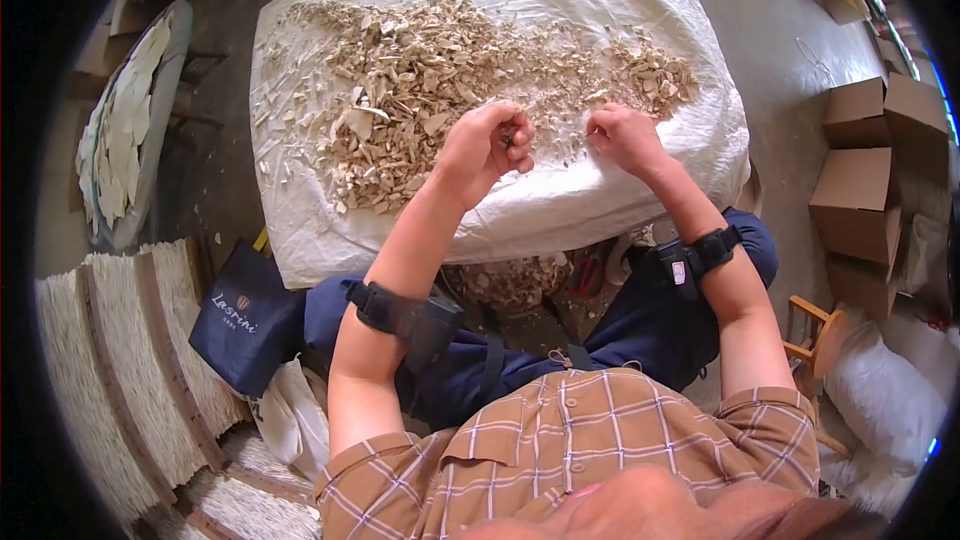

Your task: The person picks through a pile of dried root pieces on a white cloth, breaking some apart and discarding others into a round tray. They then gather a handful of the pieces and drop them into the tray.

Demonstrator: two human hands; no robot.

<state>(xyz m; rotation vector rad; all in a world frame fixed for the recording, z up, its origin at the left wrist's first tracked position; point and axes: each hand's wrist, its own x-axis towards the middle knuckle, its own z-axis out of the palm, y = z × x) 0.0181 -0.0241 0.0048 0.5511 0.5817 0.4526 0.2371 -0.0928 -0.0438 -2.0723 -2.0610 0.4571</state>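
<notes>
A heap of pale, brownish dried chips [420, 65] is spread over a white cloth [520, 210] that covers the table in front of me. My left hand [488, 148] hovers at the near right edge of this heap, its fingers curled inward; what they hold, if anything, is hidden. To its right, my right hand [625, 136] is closed with the fingertips pressed together over scattered bits, and I cannot make out anything between them. Just beyond the right hand lies a smaller pile of chips [655, 78].
Below the table's near edge, between my knees, stands a container of similar chips [515, 285]. A dark blue bag [248, 320] and stacked pale sheets [120, 360] are at the left. Cardboard boxes [855, 205], a wooden stool [828, 340] and a white sack [885, 390] stand right.
</notes>
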